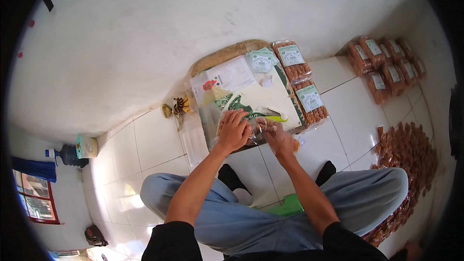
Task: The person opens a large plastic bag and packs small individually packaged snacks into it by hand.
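Note:
A clear plastic bag with brown pieces in it lies at the low table's near edge. My left hand rests on the bag's left part, its fingers stretched out and a little apart. At the bag's right part is my right hand, slightly blurred, its fingers closed on the plastic. Just beyond the hands, a yellow-green tool with a white end lies on the white and green board. Small orange pieces show beside my right hand.
Green labels and plastic sheets lie on the table's far side. Two labelled packs line its right edge. More packs stand by the right wall, above a brown heap. Bananas lie left; a green item is between my legs.

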Available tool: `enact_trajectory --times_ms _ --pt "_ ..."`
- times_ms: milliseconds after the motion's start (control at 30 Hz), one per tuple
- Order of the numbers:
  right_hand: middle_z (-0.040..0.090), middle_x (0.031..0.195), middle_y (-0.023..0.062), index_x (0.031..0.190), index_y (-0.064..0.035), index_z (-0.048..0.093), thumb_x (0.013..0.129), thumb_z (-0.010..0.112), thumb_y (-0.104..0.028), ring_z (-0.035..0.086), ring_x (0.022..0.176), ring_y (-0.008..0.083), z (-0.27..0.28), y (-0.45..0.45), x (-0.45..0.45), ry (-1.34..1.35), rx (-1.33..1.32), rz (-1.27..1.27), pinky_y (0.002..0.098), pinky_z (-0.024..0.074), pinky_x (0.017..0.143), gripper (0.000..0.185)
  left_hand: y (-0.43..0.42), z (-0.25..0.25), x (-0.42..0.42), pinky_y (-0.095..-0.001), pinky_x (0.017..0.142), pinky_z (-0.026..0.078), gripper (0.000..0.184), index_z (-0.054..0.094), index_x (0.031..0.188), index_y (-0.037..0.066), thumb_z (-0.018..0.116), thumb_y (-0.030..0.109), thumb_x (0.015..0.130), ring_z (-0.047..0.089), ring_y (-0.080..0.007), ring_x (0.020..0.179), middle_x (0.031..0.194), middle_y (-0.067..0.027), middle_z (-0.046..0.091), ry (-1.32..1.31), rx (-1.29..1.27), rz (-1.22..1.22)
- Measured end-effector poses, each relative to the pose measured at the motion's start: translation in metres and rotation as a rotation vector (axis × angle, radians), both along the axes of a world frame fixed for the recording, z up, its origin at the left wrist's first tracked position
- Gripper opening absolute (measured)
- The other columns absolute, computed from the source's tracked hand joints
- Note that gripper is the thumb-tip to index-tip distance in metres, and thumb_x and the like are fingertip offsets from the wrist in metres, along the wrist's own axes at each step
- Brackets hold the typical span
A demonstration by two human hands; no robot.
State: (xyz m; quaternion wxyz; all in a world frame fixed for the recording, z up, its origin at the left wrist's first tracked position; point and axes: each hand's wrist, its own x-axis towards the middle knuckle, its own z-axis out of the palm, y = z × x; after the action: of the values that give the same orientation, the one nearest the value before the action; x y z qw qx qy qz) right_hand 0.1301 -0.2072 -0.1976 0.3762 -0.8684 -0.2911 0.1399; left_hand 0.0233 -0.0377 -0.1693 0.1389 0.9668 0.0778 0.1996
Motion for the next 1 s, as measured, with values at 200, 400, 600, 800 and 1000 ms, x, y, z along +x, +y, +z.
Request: enact_trajectory --times_ms 200,400,600,800,1000 --pt "0.069 0.078 0.0169 0.106 -0.0063 0.055 0.081 0.071 -0.031 0.067 0.073 0.0352 -0.001 0.004 -0.005 0.047 0.006 -0.063 0.0442 0.0516 0.067 0.038 0.004 0.003 -0.001 -0.0462 0.108 0.028 0.029 0.059 0.096 0.005 0.058 0.033 0.089 0.051 -0.0282 0.114 0.112 -0.0109 0.06 0.07 -0.005 -0.085" --pt "0.066 0.077 0.0207 0.096 -0.0039 0.059 0.083 0.07 -0.028 0.066 0.07 0.0371 -0.006 0.004 -0.004 0.091 0.243 -0.054 0.0445 0.0503 0.061 0.029 0.004 0.021 0.003 -0.0445 0.103 0.031 0.068 0.049 0.128 0.003 0.059 0.055 0.085 0.057 -0.0296 0.102 0.105 -0.0144 0.064 0.165 0.058 -0.083" --pt "0.066 0.076 0.0192 0.097 -0.0095 0.067 0.087 0.064 -0.026 0.066 0.072 0.0368 -0.024 0.004 -0.004 0.126 0.197 0.104 0.0463 0.05 0.064 0.019 0.008 0.018 0.013 -0.0439 0.096 0.037 0.075 0.043 0.135 0.004 0.065 0.052 0.081 0.058 -0.0317 0.097 0.102 -0.0142 0.064 0.282 -0.012 -0.201" --pt "0.066 0.08 0.0191 0.098 -0.0098 0.069 0.089 0.062 -0.022 0.065 0.076 0.0379 -0.038 0.016 -0.004 0.075 0.352 0.232 0.0456 0.0505 0.067 0.017 0.004 0.025 0.012 -0.0467 0.099 0.036 0.076 0.04 0.138 0.005 0.066 0.048 0.081 0.057 -0.0324 0.105 0.108 -0.0137 0.063 0.299 -0.126 -0.24" --pt "0.067 0.076 0.015 0.105 -0.0079 0.069 0.089 0.065 -0.017 0.063 0.064 0.0249 -0.023 0.007 0.001 0.15 0.365 0.169 0.0363 0.0495 0.059 0.019 0.021 0.0 -0.006 -0.0488 0.111 0.022 0.048 0.053 0.127 0.009 0.059 0.037 0.088 0.051 -0.0284 0.12 0.122 -0.0105 0.059 0.001 -0.053 0.122"
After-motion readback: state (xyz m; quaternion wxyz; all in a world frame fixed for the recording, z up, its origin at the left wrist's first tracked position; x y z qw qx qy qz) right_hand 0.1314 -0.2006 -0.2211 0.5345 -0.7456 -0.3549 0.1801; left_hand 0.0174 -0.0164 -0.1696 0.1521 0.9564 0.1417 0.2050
